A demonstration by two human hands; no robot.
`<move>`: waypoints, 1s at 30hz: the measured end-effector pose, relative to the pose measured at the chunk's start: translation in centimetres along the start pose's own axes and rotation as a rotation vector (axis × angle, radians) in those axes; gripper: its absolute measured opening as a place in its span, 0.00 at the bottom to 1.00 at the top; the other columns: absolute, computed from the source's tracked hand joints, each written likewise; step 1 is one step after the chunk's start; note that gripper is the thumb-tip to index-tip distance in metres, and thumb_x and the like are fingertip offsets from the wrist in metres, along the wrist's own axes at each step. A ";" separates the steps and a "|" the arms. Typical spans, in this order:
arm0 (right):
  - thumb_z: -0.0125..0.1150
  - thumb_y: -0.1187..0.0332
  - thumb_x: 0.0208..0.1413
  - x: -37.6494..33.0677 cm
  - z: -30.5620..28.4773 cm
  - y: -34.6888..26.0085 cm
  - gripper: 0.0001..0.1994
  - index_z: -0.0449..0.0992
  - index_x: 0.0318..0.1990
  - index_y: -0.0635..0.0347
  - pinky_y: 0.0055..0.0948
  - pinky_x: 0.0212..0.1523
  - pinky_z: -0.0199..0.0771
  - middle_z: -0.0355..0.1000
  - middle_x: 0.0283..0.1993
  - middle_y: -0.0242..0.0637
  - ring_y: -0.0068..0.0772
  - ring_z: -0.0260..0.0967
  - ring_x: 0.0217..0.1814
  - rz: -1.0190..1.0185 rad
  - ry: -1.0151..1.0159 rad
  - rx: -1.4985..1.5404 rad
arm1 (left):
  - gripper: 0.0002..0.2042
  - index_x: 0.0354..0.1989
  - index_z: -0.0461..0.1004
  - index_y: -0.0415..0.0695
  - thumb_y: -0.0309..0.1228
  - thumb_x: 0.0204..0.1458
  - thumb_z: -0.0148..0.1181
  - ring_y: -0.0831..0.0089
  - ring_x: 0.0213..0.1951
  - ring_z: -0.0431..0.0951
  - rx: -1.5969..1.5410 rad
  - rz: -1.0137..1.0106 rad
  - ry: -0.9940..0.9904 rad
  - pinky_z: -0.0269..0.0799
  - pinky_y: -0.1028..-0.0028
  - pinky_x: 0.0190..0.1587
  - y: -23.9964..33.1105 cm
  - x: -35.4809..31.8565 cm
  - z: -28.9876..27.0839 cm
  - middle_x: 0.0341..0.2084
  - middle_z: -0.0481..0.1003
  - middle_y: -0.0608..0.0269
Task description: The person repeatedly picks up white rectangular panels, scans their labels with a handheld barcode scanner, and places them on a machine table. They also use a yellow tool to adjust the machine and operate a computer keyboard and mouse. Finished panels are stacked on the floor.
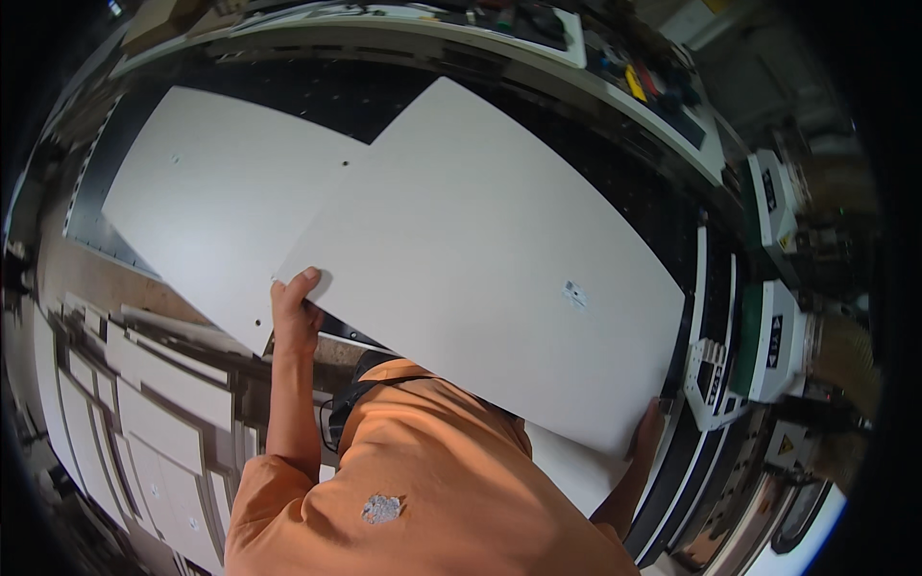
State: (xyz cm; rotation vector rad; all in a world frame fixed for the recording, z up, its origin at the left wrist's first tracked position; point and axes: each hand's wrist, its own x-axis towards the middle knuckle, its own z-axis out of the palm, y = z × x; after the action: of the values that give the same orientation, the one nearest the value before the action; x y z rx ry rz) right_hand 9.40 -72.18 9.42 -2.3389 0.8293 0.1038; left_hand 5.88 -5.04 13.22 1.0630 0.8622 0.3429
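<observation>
A large white panel (471, 221) with a small printed label (574, 294) lies slanted in front of me. My left hand (296, 300) grips its near left corner, thumb on top and the other fingers mostly hidden. At the near right corner, my right hand (649, 428) holds the panel's edge; its fingertips are partly out of sight. A second white panel (211, 182), with small dark holes near its edge, extends to the left and is partly covered by the first.
Beneath the panels is a black machine bed (288, 84). Machine units with green and white housings (776, 336) stand along the right. Several pale panels (163, 422) are stacked at the lower left. A bench (663, 106) with tools, one yellow, runs along the far side.
</observation>
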 end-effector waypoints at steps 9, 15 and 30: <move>0.49 0.44 0.66 -1.3 0.6 -4.1 0.30 0.75 0.35 0.70 0.43 0.40 0.70 0.73 0.29 0.54 0.48 0.74 0.34 -0.014 0.005 -0.073 | 0.09 0.36 0.76 0.49 0.40 0.57 0.63 0.89 0.13 0.58 0.018 -0.021 0.094 0.43 0.82 0.13 -3.2 5.2 -1.8 0.29 0.78 0.74; 0.53 0.47 0.65 -3.2 1.2 -6.1 0.28 0.71 0.55 0.68 0.44 0.50 0.71 0.74 0.47 0.57 0.52 0.74 0.48 0.000 0.049 -0.158 | 0.12 0.29 0.73 0.51 0.42 0.62 0.61 0.88 0.12 0.54 0.226 0.136 -0.007 0.44 0.81 0.13 -5.2 5.9 -3.2 0.14 0.67 0.78; 0.61 0.55 0.50 -16.8 17.7 -17.1 0.27 0.75 0.53 0.65 0.48 0.59 0.69 0.65 0.63 0.52 0.57 0.59 0.67 -1.280 0.232 -0.482 | 0.18 0.51 0.75 0.35 0.40 0.67 0.52 0.86 0.13 0.51 0.211 0.049 0.006 0.46 0.81 0.15 -4.2 5.1 -1.6 0.14 0.63 0.73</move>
State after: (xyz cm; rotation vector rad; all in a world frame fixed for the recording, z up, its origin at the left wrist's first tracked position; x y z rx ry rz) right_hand 8.45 -42.39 9.52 -2.9039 -0.7874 -0.5676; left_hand 7.31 -2.79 6.97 1.2805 0.8930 0.3006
